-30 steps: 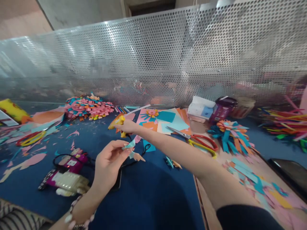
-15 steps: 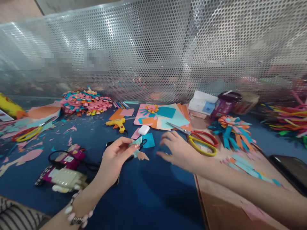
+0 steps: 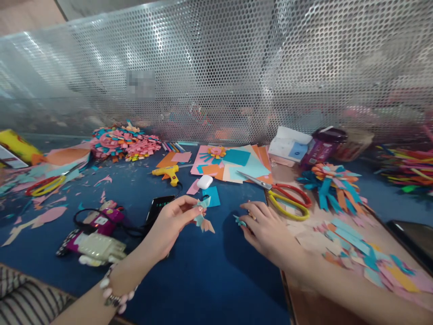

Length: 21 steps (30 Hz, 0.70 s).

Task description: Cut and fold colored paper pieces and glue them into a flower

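In the head view, the left hand pinches a blue-and-peach paper piece near centre; light fingertip pressure should spare its folds. Farther right, the right hand curls over a small blue scrap, grip unclear.

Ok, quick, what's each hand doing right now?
Left hand: closed, pinching blue-and-peach paper.
Right hand: curled at a pale-blue piece; grip can't be told.

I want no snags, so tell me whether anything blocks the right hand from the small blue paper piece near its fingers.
Nothing visible does: the right hand is close beside the paper piece, and the scissors lie beyond the hand.
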### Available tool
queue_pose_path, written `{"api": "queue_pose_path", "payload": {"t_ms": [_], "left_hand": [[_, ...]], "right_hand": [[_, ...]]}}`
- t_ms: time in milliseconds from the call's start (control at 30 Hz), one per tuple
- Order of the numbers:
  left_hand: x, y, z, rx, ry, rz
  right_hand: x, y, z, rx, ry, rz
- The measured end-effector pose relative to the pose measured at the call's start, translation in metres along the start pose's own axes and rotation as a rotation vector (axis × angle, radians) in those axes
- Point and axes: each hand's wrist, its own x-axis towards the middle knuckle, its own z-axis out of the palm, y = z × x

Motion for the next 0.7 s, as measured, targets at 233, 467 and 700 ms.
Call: {"api": "queue_pose_path", "payload": {"t_ms": [233, 467, 700], "left_hand": [[0.0, -0.006, -0.003, 0.079, -0.022, 0.01], [-0.001, -0.007, -0.001, 0.169, -0.067, 0.008], [-0.003, -0.006, 0.0, 0.19, -0.084, -0.011]], "right_hand": [[0.0, 0.025, -0.008, 0.133, 0.095, 0.118], [0.005, 0.047, 0.003, 0.219, -0.065, 0.351], [0.013, 0.047, 0.004, 0.41, -0.139, 0.424]]}}
